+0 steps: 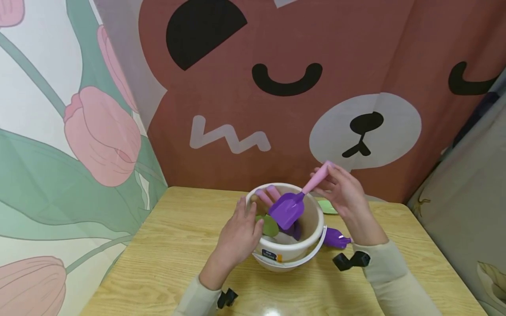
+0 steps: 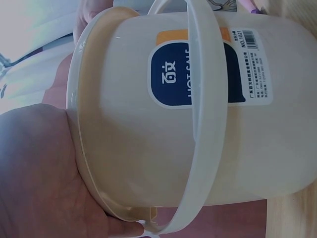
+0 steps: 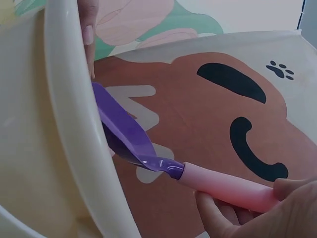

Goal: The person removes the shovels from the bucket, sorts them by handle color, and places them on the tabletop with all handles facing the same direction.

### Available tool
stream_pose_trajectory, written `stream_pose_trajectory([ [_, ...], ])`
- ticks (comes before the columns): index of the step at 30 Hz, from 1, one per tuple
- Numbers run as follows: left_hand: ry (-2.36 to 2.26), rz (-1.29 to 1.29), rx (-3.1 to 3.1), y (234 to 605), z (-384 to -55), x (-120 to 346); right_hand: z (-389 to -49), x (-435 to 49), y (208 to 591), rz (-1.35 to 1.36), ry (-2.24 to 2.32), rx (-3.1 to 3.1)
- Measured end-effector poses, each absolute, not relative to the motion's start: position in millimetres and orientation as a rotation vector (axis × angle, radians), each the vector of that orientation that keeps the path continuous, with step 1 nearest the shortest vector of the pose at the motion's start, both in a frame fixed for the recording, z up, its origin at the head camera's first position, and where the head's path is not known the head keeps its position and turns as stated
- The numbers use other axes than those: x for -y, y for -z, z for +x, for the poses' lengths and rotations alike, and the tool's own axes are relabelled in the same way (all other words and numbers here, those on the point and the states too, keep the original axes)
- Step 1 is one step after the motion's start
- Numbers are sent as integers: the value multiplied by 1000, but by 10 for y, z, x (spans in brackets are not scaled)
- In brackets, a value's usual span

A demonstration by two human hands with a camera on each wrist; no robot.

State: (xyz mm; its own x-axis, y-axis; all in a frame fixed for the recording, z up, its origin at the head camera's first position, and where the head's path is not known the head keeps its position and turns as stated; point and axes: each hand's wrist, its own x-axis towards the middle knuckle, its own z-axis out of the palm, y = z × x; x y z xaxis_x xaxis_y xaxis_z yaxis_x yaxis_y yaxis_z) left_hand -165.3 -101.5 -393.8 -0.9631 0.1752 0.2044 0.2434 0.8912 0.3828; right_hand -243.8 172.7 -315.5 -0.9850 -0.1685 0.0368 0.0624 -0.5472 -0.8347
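Observation:
A cream bucket with a white handle stands upright on the table. My left hand grips its left rim, the fingers outside and the thumb over the inner side. Above the bucket's opening, my right hand pinches the pink handle end of a purple toy shovel; its blade tilts down toward the left. Inside the bucket lie a green piece, pink handles and a dark purple piece, partly covered by the shovel.
Right of the bucket lies a shiny purple toy, partly behind the bucket handle. A light green piece lies behind it near the right wrist. The wooden table backs onto a curtain with a bear print.

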Motion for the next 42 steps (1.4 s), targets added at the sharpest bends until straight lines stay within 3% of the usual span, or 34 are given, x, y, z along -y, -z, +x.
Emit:
stream_pose_trajectory([
  [42, 621, -319, 2879, 3906, -1630, 1023, -2275, -2672, 3206, -21, 2970, -537],
])
